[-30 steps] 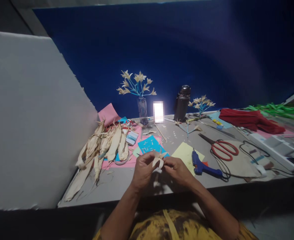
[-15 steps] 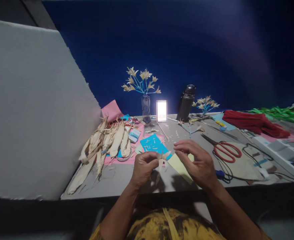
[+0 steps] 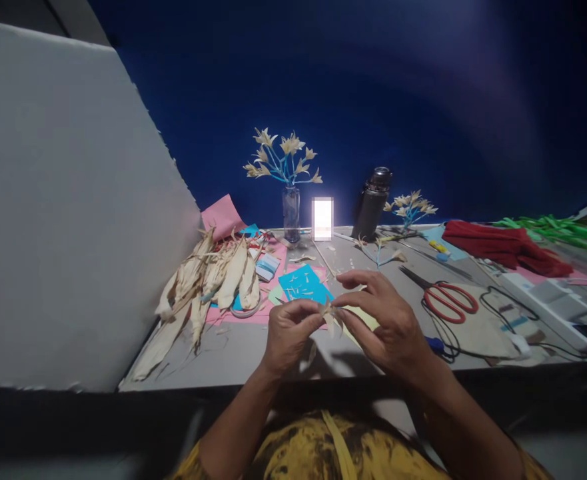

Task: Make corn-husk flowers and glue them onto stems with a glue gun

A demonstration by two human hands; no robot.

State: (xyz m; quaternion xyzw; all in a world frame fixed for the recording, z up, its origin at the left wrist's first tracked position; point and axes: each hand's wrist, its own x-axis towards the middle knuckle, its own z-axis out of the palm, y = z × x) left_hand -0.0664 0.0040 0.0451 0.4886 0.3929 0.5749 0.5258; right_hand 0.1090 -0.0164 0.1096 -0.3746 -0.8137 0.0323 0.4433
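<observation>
A pale corn-husk flower (image 3: 331, 321) with pointed petals is held up over the front of the table. My left hand (image 3: 289, 333) pinches it at its left side between thumb and fingertips. From the right, my right hand (image 3: 390, 321) has its thumb and index finger at the flower's petals, closed in a pinch, with its other fingers raised. Behind the hands lies a blue sheet of paper (image 3: 300, 284) with small husk scraps on it. A yellow paper sheet (image 3: 366, 319) is partly covered by my right hand.
Dried corn husks (image 3: 233, 277) are heaped at left on pink paper. Behind stand a glass vase (image 3: 291, 215) of husk flowers and a dark flask (image 3: 373, 203). Red-handled scissors (image 3: 450, 301), a red cloth (image 3: 503, 247) and a white power strip (image 3: 548, 310) lie at right.
My right hand has moved left and inward, from apart to touching the flower's petals. My left hand has kept its pinch on the flower. The view has shifted slightly.
</observation>
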